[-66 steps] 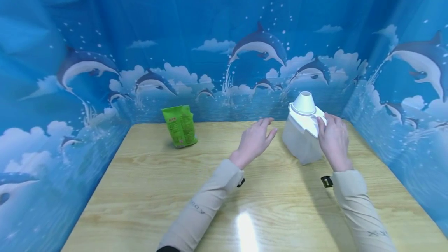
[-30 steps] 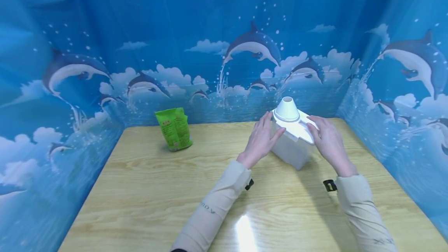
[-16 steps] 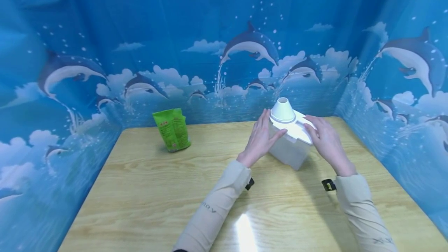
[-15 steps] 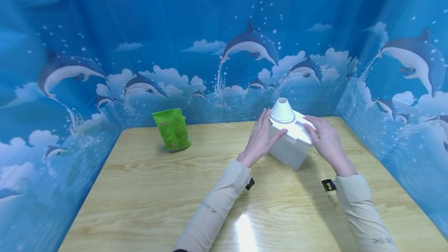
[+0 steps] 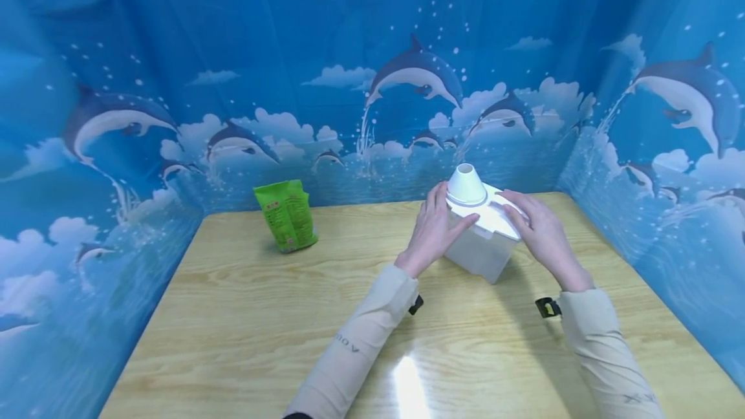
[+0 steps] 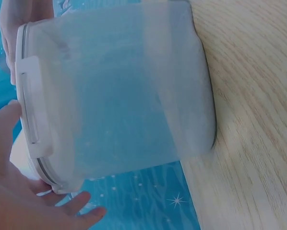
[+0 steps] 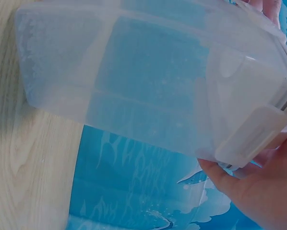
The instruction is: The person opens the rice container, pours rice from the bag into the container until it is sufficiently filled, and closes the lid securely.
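A translucent plastic storage container (image 5: 478,256) stands on the table at the right of the head view, turned at an angle. Its white lid (image 5: 496,218) carries a raised cone (image 5: 465,185) with an opening on top. My left hand (image 5: 431,231) grips the lid's left side, thumb over the front edge and fingers along the far side. At the lid's right side, my right hand (image 5: 544,236) holds the edge beside a white clip (image 7: 254,134). Through the clear wall (image 6: 114,91) of the container, blue backdrop shows in the left wrist view.
A green printed bag (image 5: 287,217) stands at the back left of the wooden table (image 5: 262,315). Blue dolphin-print curtains (image 5: 349,50) enclose the back and both sides. A bright reflection lies near the front, and black wrist-camera mounts (image 5: 547,307) hang below the sleeves.
Over two seconds ago my left hand was apart from the container; now it grips the lid. The container has shifted left and turned slightly. Over the last half second it moves only slightly.
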`<state>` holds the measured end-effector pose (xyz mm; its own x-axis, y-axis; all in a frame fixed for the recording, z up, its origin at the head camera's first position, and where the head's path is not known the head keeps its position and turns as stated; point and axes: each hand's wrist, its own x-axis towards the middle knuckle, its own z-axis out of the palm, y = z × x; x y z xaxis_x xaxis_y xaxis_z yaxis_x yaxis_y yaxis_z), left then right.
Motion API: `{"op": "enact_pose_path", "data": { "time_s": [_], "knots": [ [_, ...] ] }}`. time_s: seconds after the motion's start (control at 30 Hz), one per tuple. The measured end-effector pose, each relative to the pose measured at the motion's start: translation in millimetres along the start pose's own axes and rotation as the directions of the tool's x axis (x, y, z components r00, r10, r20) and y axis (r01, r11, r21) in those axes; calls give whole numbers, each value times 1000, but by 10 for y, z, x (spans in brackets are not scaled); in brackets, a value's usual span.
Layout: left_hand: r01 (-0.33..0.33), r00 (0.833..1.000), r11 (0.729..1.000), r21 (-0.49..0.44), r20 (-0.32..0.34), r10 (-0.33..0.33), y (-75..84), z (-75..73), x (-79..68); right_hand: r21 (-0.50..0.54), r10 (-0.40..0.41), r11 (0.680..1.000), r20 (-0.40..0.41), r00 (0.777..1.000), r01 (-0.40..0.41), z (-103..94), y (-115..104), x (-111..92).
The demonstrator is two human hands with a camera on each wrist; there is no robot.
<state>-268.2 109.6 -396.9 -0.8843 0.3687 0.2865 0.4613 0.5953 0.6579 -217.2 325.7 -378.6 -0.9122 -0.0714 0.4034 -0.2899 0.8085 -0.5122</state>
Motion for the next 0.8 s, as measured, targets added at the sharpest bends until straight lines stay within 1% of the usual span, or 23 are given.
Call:
{"op": "enact_pose_path", "data": {
  "time_s": [0.07,0.17,0.3,0.4,0.53,0.6,0.67,0.73,0.8],
  "knots": [
    [3,1000,999,34,-15,-3,17,-6,-19,11,-7,1000,9,1000,7,2,6,10],
    [11,999,993,121,-48,-6,52,-18,-57,28,-17,999,29,999,17,2,20,27],
    [26,995,971,238,-99,-2,99,-50,-121,48,-21,999,65,998,18,1,35,54],
    [31,992,953,303,-128,9,126,-84,-181,60,-12,998,84,996,7,1,28,61],
    [43,987,925,377,-160,20,161,-147,-247,78,6,997,75,997,-12,-5,6,49],
    [64,984,919,388,-177,6,174,-180,-259,79,8,997,57,998,-12,-9,-2,28],
    [81,984,927,366,-180,-15,172,-215,-250,68,0,998,33,999,-2,-13,-10,-6],
    [77,986,947,312,-163,-26,144,-243,-216,45,-17,999,12,1000,16,-8,-12,-42],
    [44,993,968,246,-113,-16,92,-269,-168,-3,-27,1000,8,1000,27,4,-15,-80]
  ]
}}
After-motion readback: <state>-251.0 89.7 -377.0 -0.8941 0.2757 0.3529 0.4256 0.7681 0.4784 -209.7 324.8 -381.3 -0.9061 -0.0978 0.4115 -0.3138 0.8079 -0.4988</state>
